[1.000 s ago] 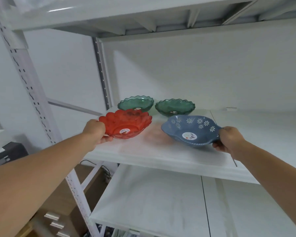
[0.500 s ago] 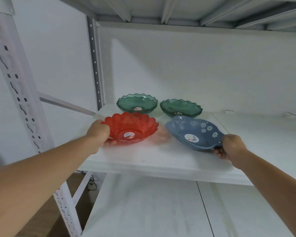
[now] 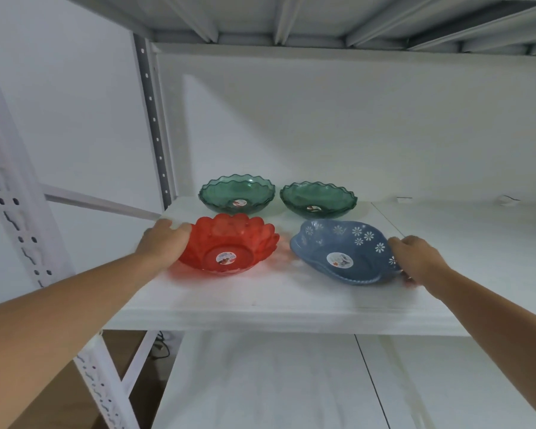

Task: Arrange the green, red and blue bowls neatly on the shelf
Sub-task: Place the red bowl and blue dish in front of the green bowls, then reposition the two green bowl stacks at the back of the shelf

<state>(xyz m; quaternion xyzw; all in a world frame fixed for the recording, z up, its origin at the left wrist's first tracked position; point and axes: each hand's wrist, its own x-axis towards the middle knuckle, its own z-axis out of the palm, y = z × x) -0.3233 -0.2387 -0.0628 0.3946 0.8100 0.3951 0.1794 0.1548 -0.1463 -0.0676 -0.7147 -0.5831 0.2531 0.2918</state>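
Observation:
Two clear green scalloped bowls stand side by side at the back of the white shelf (image 3: pixel 260 301), the left green bowl (image 3: pixel 236 198) and the right green bowl (image 3: pixel 318 200). In front of them rest a red petal-rimmed bowl (image 3: pixel 229 243) and a blue bowl (image 3: pixel 344 255) with white flowers, both down on the shelf board. My left hand (image 3: pixel 164 241) grips the red bowl's left rim. The blue bowl's right rim is held by my right hand (image 3: pixel 415 258).
A perforated white upright (image 3: pixel 16 230) stands at the left front, a grey upright (image 3: pixel 153 125) at the back left corner. A lower shelf board (image 3: pixel 260 382) lies below, the upper shelf's underside overhead. Brown boxes sit on the floor at bottom left.
Both bowls have come down from being held tilted above the shelf to resting on it, in front of the green bowls. My hands stay on their rims.

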